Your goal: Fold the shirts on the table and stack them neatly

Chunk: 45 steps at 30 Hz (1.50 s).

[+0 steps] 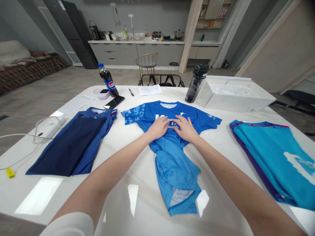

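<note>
Currently, I'm watching a white desk [118, 203] with a blue jersey [172, 157] in its middle, chest spread out, lower part bunched and narrowed. Teal clothes [268, 147] lie folded to the right, navy clothes [71, 141] to the left. My left hand [158, 127] and right hand [185, 128] rest on the jersey's chest, fingers loosely spread, grasping nothing.
</note>
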Motion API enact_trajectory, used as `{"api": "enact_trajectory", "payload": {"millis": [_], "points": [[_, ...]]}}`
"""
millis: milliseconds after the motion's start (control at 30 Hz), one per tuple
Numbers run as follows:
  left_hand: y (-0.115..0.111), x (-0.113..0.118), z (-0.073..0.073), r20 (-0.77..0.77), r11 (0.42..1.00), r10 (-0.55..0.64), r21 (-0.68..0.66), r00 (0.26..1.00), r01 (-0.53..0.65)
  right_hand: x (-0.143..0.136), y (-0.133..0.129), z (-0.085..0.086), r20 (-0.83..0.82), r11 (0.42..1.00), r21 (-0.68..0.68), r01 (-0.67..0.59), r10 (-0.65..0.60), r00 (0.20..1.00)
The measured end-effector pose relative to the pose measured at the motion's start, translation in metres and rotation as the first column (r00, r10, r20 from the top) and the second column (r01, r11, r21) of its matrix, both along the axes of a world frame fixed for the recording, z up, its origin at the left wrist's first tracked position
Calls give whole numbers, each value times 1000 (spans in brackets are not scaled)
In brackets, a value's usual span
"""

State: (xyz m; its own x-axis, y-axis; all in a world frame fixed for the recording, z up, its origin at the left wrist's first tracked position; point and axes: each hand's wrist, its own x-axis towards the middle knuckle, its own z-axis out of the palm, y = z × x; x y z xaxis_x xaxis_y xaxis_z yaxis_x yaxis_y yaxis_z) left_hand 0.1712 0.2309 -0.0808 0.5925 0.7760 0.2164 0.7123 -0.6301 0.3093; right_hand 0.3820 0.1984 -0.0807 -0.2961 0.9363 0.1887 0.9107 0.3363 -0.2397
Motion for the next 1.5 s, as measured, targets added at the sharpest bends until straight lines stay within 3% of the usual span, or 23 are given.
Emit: {"api": "enact_trajectory", "payload": {"millis": [100,233,433,567,633,733,800,833,867,933,1000,1067,1200,1333,1500], "points": [[-51,7,8,22,979,-186,-76,982,187,-4,-47,-1,-132,1000,19,-4,7,991],[-100,13,22,0,966,-221,-140,975,218,11,-97,-1,-272,999,-4,34,-33,962],[-141,27,29,-111,966,-256,-61,960,251,25,-166,2,-217,969,-203,141,-185,958],[-165,32,30,-140,940,-341,-45,930,338,16,-203,9,-294,951,-295,88,-178,939],[-180,28,34,-97,919,-394,-59,914,390,6,-219,18,-491,945,-327,17,-185,851],[-206,10,48,18,899,-423,-115,906,422,-14,-244,36,-787,934,-322,-153,-174,591],[-224,-12,58,106,898,-400,-155,910,412,-25,-258,45,-871,925,-307,-226,-177,458],[-232,-25,62,141,902,-376,-171,916,397,-30,-264,47,-879,925,-301,-230,-176,443],[-240,-38,66,165,909,-346,-184,924,373,-34,-268,47,-867,933,-290,-211,-163,470],[-254,-67,69,180,926,-286,-203,941,320,-38,-273,41,-771,960,-234,-154,-87,631],[-265,-94,67,170,942,-239,-197,956,271,-39,-275,33,-560,982,-144,-119,18,828],[-273,-120,63,148,961,-194,-168,970,218,-39,-277,25,-311,989,-98,-110,75,948],[-284,-164,56,47,985,-62,-160,997,69,-34,-283,16,-37,989,-128,-68,64,997],[-294,-193,57,-51,980,32,-193,998,-42,-15,-292,14,17,980,-195,25,-22,1000],[-315,-210,62,-2,961,35,-276,999,-34,42,-312,25,60,932,-349,100,-84,995]]}}
